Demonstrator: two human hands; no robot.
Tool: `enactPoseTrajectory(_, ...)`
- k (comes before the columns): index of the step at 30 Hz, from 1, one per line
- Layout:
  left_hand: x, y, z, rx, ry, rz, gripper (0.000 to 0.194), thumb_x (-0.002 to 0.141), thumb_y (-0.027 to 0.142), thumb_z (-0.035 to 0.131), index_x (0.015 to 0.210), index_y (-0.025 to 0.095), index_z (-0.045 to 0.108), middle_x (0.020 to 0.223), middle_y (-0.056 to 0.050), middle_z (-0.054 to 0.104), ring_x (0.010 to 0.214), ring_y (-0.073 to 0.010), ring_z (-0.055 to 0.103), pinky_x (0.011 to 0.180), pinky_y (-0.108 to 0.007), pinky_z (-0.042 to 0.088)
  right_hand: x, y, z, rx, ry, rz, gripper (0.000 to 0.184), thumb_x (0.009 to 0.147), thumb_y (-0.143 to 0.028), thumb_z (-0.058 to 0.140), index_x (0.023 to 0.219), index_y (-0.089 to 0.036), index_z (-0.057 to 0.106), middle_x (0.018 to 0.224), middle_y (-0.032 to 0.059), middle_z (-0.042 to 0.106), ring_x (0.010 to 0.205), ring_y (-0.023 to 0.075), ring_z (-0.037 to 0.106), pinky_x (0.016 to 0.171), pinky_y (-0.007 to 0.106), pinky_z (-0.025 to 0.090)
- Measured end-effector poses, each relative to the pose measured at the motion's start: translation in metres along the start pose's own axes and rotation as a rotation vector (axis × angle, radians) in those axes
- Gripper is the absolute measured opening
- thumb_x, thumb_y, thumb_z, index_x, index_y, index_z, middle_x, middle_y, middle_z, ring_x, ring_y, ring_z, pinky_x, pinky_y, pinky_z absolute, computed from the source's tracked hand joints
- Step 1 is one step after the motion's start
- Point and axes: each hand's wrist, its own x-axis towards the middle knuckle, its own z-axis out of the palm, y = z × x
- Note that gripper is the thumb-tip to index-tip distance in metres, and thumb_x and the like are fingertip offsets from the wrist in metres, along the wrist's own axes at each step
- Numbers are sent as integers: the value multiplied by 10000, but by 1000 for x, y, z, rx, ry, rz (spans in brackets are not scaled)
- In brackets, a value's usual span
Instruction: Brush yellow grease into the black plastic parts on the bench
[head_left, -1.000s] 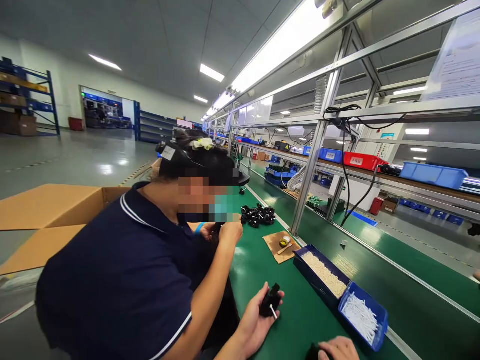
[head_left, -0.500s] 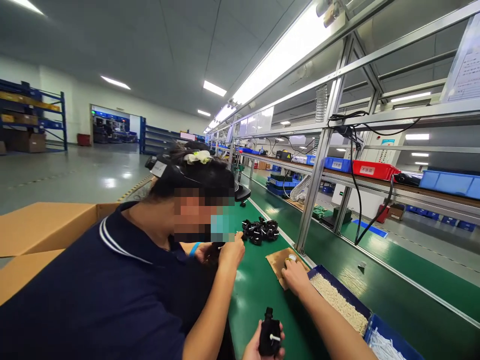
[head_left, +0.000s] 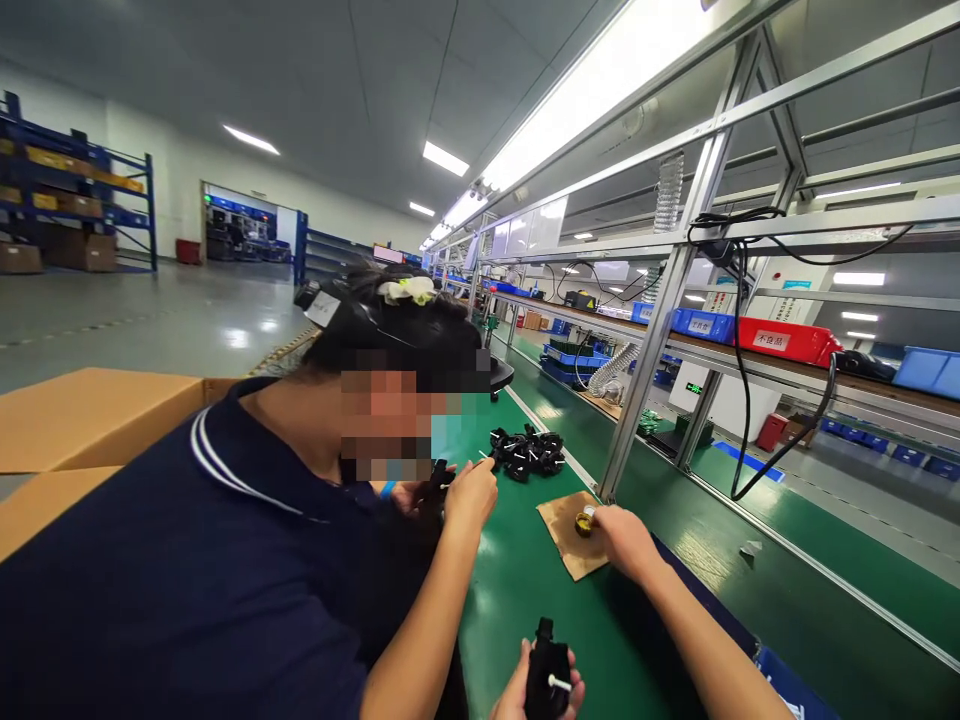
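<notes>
At the bottom, my left hand (head_left: 514, 690) is closed around a black plastic housing (head_left: 546, 680) with a short white stick poking out of its face. My right hand (head_left: 628, 542) reaches over a sheet of brown cardboard (head_left: 568, 553), fingers pinched at a small round yellow-and-dark pot (head_left: 583, 525). A small white piece (head_left: 590, 512) shows right at those fingertips; whether they grip it or only touch it is unclear. Farther along the green bench (head_left: 499, 590) lies a heap of similar black housings (head_left: 525, 453) with white sticks.
A co-worker (head_left: 255, 560) leans over the bench on the left, a black part in one hand and a white stick in the other. My right forearm covers much of a dark blue tray (head_left: 705, 585). An aluminium post (head_left: 652, 370) and black cable (head_left: 742, 400) stand behind.
My right hand has shifted slightly right and back from the pot, so more of the pot shows. The housing stays in my left hand. My right forearm now hides the tray's pale pieces.
</notes>
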Motion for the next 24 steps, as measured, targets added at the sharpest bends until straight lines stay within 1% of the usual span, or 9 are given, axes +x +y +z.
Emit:
enactPoseTrajectory(2, 3, 0, -1, -14, 25, -12, 295, 1063, 529, 533, 997, 255, 618, 768, 17, 682, 914, -304, 782, 614, -374, 625, -2, 10, -9, 119, 200, 123, 196, 1084, -257, 545, 1195, -154, 670, 1150, 79, 692, 1058, 217, 668, 965, 408, 551)
enactPoseTrajectory(4, 4, 0, -1, -28, 41, -23, 277, 1068, 524, 523, 1060, 272, 638, 792, 11, 692, 954, -316, 779, 630, -410, 641, 0, 18, -13, 229, 364, 240, 247, 1103, -290, 503, 1238, -147, 653, 1171, 89, 697, 1060, 218, 680, 957, 406, 559)
enactPoseTrajectory(6, 4, 0, 0, -42, 46, -33, 244, 1065, 510, 532, 1123, 306, 654, 838, -4, 718, 993, -326, 772, 652, -452, 654, 2, 24, -12, 323, 468, 322, 264, 1096, -361, 535, 1159, -141, 667, 1058, 71, 716, 961, 210, 700, 894, 391, 575)
enactPoseTrajectory(9, 4, -2, 6, -58, 35, -54, 215, 1044, 480, 578, 1173, 335, 672, 901, -39, 752, 1010, -337, 763, 676, -489, 663, 4, 25, -2, 441, 551, 368, 323, 1068, -458, 590, 1049, -145, 666, 941, 44, 709, 856, 192, 697, 814, 358, 579)
enactPoseTrajectory(12, 2, -3, 10, -76, 17, -73, 256, 1053, 509, 540, 1168, 330, 682, 886, -40, 756, 1004, -361, 765, 643, -473, 659, 4, 20, 11, 529, 561, 351, 366, 1058, -504, 595, 1011, -147, 659, 907, 37, 707, 821, 182, 697, 780, 339, 582)
enactPoseTrajectory(16, -3, -1, 5, -111, -10, -94, 347, 1071, 580, 442, 1144, 332, 674, 822, -18, 743, 961, -355, 780, 559, -384, 634, 3, 16, 23, 566, 487, 300, 371, 1019, -520, 646, 981, -152, 675, 862, 24, 710, 772, 175, 690, 745, 326, 570)
enactPoseTrajectory(20, -9, -2, -5, -161, -51, -120, 329, 1024, 634, 519, 1142, 358, 654, 832, 4, 753, 833, -324, 790, 476, -342, 599, 4, 15, 25, 530, 435, 308, 323, 1002, -479, 673, 968, -158, 691, 853, 20, 715, 773, 178, 685, 776, 340, 562)
enactPoseTrajectory(22, -12, -5, -8, -196, -80, -132, 312, 1013, 651, 531, 1092, 377, 658, 798, 8, 753, 802, -333, 790, 444, -334, 577, 3, 15, 25, 509, 420, 320, 295, 1003, -455, 673, 964, -163, 690, 860, 21, 717, 781, 182, 684, 793, 348, 561)
enactPoseTrajectory(24, -12, -10, -7, -241, -116, -138, 309, 1015, 642, 545, 1069, 362, 664, 733, 14, 728, 757, -310, 788, 435, -295, 558, 3, 14, 25, 492, 413, 331, 271, 998, -434, 682, 952, -166, 683, 860, 19, 717, 783, 185, 682, 796, 348, 557)
